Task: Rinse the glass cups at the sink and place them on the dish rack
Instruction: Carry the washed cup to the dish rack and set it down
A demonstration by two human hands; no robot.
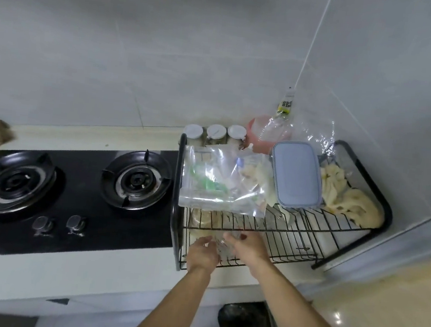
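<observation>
My left hand (203, 254) and right hand (249, 246) both clasp a clear glass cup (223, 244) at the black wire dish rack (295, 233)'s lower tier; I cannot tell its axis through the blur.

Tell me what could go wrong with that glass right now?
The glass cup is clear and likely wet, so it could slip from the left hand and right hand around it. It might knock the dish rack wires going in under the low top shelf. The plastic bag drooping over that shelf's edge could get bumped.
</observation>
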